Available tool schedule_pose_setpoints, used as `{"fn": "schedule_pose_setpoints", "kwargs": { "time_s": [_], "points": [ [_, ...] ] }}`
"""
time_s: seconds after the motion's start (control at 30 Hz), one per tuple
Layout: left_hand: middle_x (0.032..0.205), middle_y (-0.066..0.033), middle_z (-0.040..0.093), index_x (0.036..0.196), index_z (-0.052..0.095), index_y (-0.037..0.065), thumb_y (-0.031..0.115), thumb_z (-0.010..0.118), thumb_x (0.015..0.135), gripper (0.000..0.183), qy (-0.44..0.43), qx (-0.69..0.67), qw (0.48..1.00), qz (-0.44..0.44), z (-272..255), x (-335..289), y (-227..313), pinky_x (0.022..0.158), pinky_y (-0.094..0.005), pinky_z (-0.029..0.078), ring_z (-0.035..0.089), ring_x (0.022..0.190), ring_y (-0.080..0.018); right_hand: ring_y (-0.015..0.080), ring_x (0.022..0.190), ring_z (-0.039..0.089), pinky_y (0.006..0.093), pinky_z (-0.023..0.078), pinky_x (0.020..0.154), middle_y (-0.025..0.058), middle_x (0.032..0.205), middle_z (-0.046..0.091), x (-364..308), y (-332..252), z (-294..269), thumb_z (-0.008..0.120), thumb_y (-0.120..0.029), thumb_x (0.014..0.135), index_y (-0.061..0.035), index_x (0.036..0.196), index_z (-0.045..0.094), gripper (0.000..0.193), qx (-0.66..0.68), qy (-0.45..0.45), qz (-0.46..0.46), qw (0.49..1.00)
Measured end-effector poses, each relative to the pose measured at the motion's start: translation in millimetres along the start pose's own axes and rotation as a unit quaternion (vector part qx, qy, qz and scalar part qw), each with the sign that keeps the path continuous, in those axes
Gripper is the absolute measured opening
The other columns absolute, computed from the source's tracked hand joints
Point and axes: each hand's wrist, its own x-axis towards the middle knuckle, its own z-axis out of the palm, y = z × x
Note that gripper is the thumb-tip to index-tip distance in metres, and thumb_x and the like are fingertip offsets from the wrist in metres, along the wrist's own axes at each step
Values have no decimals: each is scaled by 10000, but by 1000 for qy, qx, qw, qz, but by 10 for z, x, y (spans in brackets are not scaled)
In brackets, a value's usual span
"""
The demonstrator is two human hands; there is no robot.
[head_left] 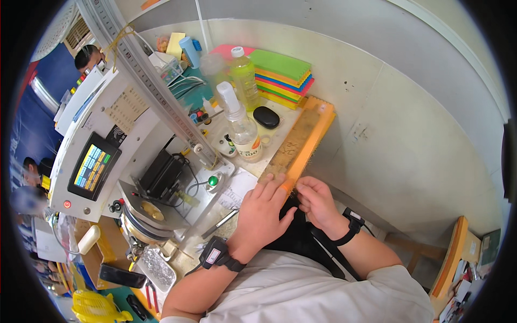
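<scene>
The left hand (264,207) is resting over the near end of a long orange-edged board (298,141), its grip wide, with the fingers lying across the top and the thumb sticking out to the side. The right hand (318,202) is curling just beside that same end, its grip narrow; whether anything is sitting between the fingertips, I cannot tell. Both wrists are wearing black strapped devices. The board is running away from the hands along the right edge of the pale surface (273,141). Left of it, a black oval object (266,117) and a clear spray bottle (245,134) are standing near, with a yellow-green bottle (245,83) and a stack of coloured sheets (283,72) sitting farther back. Beyond the left forearm, a machine with a lit screen (92,168) is standing, and a metal tray (160,269) is lying below it.
</scene>
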Motion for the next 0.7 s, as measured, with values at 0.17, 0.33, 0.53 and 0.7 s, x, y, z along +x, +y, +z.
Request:
{"fn": "schedule_pose_setpoints", "kwargs": {
  "time_s": [0.17,0.33,0.53,0.7],
  "points": [
    [1488,-156,598,1351,653,49,309,813,875,566,-14,12,1000,4,2,9,9,1041,-473,522,548,1398,-378,6,529,334,214,245,492,-97,712,474,7,25,-72,648,-153,1082,-75,1077,646,78,18,-9,15,1000],
    [1502,-160,587,1342,666,71,296,814,870,544,-20,27,999,19,16,2,1,1036,-478,523,532,1417,-378,10,544,349,216,252,495,-94,726,488,25,46,-134,649,-142,1086,-83,1074,647,60,34,-19,29,999],
    [1526,-167,573,1312,674,63,270,800,870,504,-24,62,997,33,-14,-10,7,1034,-478,527,513,1436,-380,14,549,377,213,273,504,-91,730,506,-11,40,-64,660,-150,1083,-83,1072,665,68,1,26,28,999],
    [1498,-220,585,1384,596,-9,279,795,865,625,-20,-41,999,9,-103,-22,-18,1085,-463,526,536,1421,-401,86,683,532,266,425,606,-32,831,568,117,141,-245,693,-116,1034,-63,1075,701,68,-280,102,-224,928]
  ]
}}
